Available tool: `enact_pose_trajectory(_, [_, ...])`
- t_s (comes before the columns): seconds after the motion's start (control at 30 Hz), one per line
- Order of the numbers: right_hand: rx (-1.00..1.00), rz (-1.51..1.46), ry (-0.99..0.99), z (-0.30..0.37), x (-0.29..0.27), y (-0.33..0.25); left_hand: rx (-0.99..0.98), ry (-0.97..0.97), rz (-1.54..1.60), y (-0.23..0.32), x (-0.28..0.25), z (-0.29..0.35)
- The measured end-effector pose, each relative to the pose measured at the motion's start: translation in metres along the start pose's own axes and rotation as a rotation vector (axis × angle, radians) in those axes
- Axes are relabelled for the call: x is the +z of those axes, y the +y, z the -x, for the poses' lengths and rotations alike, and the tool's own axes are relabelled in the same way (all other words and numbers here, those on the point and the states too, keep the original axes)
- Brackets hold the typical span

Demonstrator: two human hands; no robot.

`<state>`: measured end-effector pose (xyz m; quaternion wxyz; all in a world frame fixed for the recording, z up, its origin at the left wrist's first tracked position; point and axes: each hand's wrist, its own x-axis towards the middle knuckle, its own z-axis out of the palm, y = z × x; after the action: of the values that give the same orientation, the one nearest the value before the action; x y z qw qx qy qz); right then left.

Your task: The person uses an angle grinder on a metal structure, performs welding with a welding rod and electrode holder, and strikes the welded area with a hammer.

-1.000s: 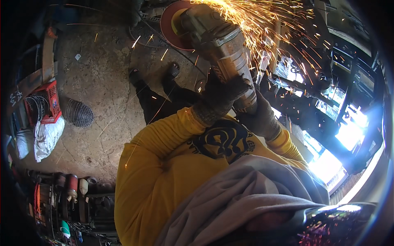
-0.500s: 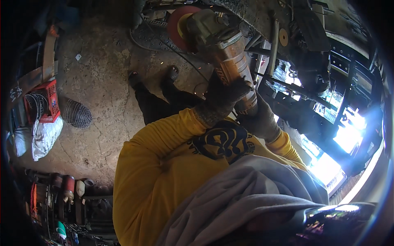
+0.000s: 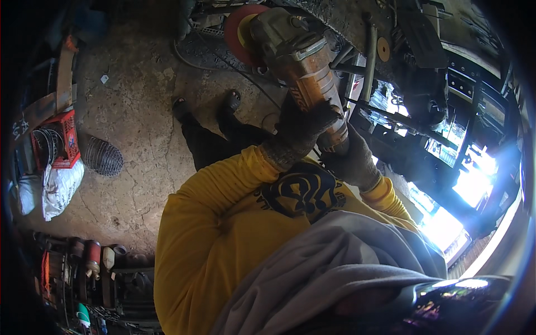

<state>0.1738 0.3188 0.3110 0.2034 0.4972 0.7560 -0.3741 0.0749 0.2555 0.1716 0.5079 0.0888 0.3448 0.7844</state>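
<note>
While we hold the grinder [image 3: 298,67] up before the chest, its red disc [image 3: 237,33] sits near the dark steelwork [image 3: 357,22]. Our left hand [image 3: 301,131] clamps gloved fingers round the orange body; our right hand [image 3: 352,162] closes on the rear end. We judge it heavy, rigid and front-weighted (gloves help against slipping), best taken mid-body and at the tail.
</note>
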Motion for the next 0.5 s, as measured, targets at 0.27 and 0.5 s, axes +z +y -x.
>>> enact_pose_trajectory(0.27, [-0.050, 0.009, 0.007, -0.003, -0.001, -0.002, 0.277, -0.097, -0.479, -0.027, -0.018, 0.006])
enact_pose_trajectory(0.5, [-0.078, 0.036, -0.009, -0.004, -0.007, -0.014, 0.384, 0.011, -0.443, 0.002, -0.011, 0.005])
